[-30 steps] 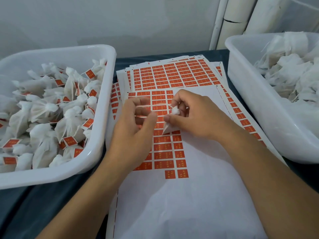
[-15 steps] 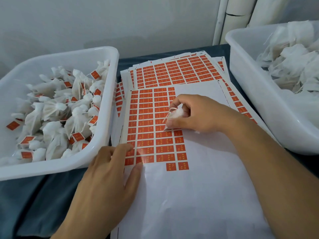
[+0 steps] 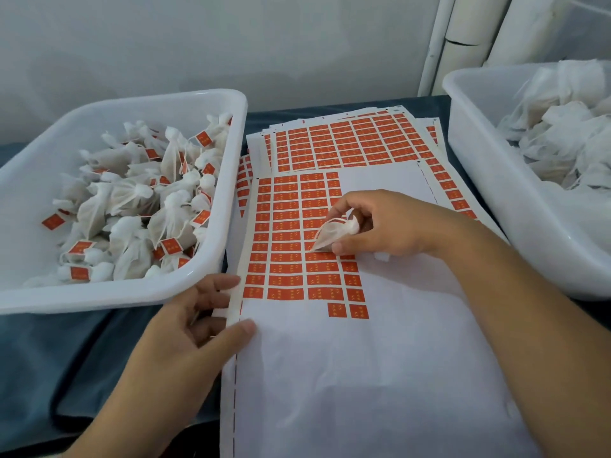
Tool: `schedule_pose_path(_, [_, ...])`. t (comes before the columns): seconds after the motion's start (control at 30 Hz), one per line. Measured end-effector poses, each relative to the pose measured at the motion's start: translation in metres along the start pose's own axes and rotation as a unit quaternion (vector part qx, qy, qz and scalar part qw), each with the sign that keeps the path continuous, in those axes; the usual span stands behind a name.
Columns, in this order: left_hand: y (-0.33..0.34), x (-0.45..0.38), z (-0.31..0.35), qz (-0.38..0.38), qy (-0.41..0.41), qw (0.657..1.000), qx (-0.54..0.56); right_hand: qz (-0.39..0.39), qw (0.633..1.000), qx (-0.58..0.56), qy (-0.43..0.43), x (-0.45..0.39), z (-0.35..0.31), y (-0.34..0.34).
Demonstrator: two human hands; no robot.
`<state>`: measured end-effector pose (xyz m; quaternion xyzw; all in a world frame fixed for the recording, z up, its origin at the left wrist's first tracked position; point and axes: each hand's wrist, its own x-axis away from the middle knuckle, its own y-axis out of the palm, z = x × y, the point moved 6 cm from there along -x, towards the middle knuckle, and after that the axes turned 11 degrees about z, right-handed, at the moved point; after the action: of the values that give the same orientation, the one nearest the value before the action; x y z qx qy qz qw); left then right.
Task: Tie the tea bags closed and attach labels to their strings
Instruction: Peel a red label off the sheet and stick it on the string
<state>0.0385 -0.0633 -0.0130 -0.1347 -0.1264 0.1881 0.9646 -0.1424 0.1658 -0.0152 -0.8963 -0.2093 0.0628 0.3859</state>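
A small white tea bag (image 3: 334,231) is held in my right hand (image 3: 380,226), fingers curled round it, its tip touching the top sheet of orange labels (image 3: 287,246). This sheet lies in the middle of the table, with its right side and lower half peeled bare. My left hand (image 3: 198,325) grips the sheet's left edge, thumb on top and fingers at the margin. The white tub (image 3: 211,259) on the left holds several tied tea bags (image 3: 132,200) with orange labels.
A second white tub (image 3: 489,180) at the right holds several unlabelled tea bags (image 3: 562,137). More label sheets (image 3: 350,140) are stacked behind the top sheet. A dark blue cloth (image 3: 49,352) covers the table. White pipes (image 3: 463,34) stand at the back right.
My left hand left the tea bag, dropped to the sheet's left edge and now grips it. My right hand keeps the tea bag, lowered onto the labels.
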Motion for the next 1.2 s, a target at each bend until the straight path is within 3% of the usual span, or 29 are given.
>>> schedule_pose_path(0.1, [0.014, 0.002, -0.009, -0.017, -0.136, 0.970, 0.202, -0.001, 1.000, -0.013, 0.007, 0.010, -0.002, -0.002])
schedule_pose_path(0.17, [0.023, 0.005, -0.011, -0.033, -0.220, 0.943, 0.249, -0.006, 1.000, -0.016, 0.018, 0.020, -0.005, -0.004])
schedule_pose_path(0.23, [0.029, 0.008, -0.011, -0.099, -0.278, 0.914, 0.278, 0.003, 1.000, 0.006, 0.027, 0.033, -0.009, -0.007])
schedule_pose_path(0.4, [0.034, 0.020, -0.014, -0.286, -0.325, 0.830, 0.353, 0.058, 0.993, 0.078, 0.067, 0.087, -0.019, -0.009])
schedule_pose_path(0.53, [0.048, 0.025, -0.011, -0.321, -0.351, 0.771, 0.422, 0.059, 0.994, 0.068, 0.055, 0.129, -0.042, 0.008])
schedule_pose_path(0.6, [0.056, 0.026, -0.014, -0.316, -0.355, 0.766, 0.432, 0.072, 0.994, 0.072, 0.037, 0.138, -0.050, 0.017])
schedule_pose_path(0.7, [0.067, 0.028, -0.020, -0.286, -0.353, 0.786, 0.418, 0.100, 0.991, 0.083, 0.036, 0.140, -0.051, 0.025])
schedule_pose_path(0.83, [0.077, 0.031, -0.023, -0.327, -0.353, 0.764, 0.430, 0.141, 0.984, 0.103, 0.034, 0.138, -0.046, 0.027])
schedule_pose_path(0.97, [0.075, 0.026, -0.026, -0.309, -0.322, 0.791, 0.418, 0.154, 0.983, 0.094, 0.030, 0.136, -0.045, 0.029])
schedule_pose_path(1.2, [0.070, 0.020, -0.023, -0.317, -0.291, 0.793, 0.431, 0.178, 0.980, 0.083, 0.020, 0.133, -0.047, 0.027])
